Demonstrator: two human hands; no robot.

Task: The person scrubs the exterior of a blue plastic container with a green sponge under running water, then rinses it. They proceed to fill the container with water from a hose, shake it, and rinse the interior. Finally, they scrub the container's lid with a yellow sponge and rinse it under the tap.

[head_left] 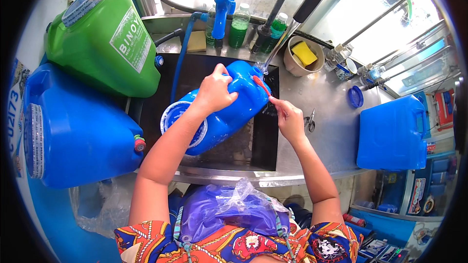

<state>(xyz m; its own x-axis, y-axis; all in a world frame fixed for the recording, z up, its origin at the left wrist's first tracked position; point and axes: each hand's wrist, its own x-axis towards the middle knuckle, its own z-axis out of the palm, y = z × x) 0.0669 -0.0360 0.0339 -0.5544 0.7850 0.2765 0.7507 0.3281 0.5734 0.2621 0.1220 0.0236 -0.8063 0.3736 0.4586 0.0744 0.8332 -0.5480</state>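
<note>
A blue plastic water jug (233, 112) lies tilted over the dark sink basin (222, 158), its wide white-edged mouth toward the lower left. My left hand (214, 91) is closed on the jug's upper side, apparently around its handle, which the fingers hide. In my right hand (289, 121) is a thin red brush (261, 85), probably a toothbrush, pinched by its handle. The brush's far end lies against the jug near the small spout (257, 71). Water appears to run from the metal faucet (280, 44) beside that spout.
A green jug (105, 44) and a larger blue jug (83, 124) crowd the left. Behind the basin stand green bottles (239, 27) and a blue nozzle (224, 7). Rightward are a beige tub (295, 63) with a yellow sponge (304, 53), scissors (310, 121), a blue cap (355, 96) and another blue container (391, 134).
</note>
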